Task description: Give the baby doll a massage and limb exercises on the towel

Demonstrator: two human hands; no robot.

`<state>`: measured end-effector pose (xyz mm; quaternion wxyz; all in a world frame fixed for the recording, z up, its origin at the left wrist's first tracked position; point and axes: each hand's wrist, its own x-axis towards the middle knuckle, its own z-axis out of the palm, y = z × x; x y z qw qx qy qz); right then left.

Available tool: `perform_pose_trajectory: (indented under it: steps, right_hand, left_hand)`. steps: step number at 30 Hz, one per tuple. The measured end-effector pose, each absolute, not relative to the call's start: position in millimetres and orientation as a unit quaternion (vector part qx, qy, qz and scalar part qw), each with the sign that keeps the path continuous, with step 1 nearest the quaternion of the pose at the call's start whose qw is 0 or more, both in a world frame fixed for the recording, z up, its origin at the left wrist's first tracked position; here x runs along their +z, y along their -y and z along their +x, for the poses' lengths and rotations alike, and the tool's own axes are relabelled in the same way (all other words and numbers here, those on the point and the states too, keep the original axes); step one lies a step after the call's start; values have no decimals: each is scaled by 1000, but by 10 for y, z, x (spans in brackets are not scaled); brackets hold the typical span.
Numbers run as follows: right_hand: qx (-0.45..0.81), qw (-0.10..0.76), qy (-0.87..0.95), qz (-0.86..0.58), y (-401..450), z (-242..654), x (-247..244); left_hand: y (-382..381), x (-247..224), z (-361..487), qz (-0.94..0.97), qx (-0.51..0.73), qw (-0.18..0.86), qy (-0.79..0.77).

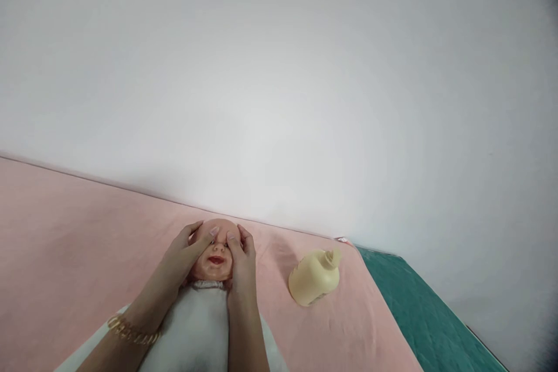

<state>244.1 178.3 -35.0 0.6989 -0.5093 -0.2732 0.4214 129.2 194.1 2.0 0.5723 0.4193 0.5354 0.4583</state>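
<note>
A baby doll in white clothing lies face up, its head between my two hands. My left hand is curved round the left side of the head, with its thumb laid beside the doll's eye. On the other side my right hand cups the head, the thumb near the brow and the fingers bent along the edge. Both palms press against the doll, and the thumbs partly cover its eyes. A bracelet of beads or coils circles my left wrist.
A pale yellow pump bottle stands right of the doll on a pink sheet. Green padded surface shows past the sheet's right edge. A white wall runs along the back.
</note>
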Motion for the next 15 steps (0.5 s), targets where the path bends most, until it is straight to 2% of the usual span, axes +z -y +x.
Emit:
perform_pose_trajectory:
  steps: [6,15]
  right_hand:
    - [423,697,274,-510,-1791,2444,-394]
    - [433,702,262,-501,-1801,2417,-388]
  left_hand:
    - [-1904,94,1284,392,460,590,-535]
    - [-1967,-142,1302,397,483,594,-506]
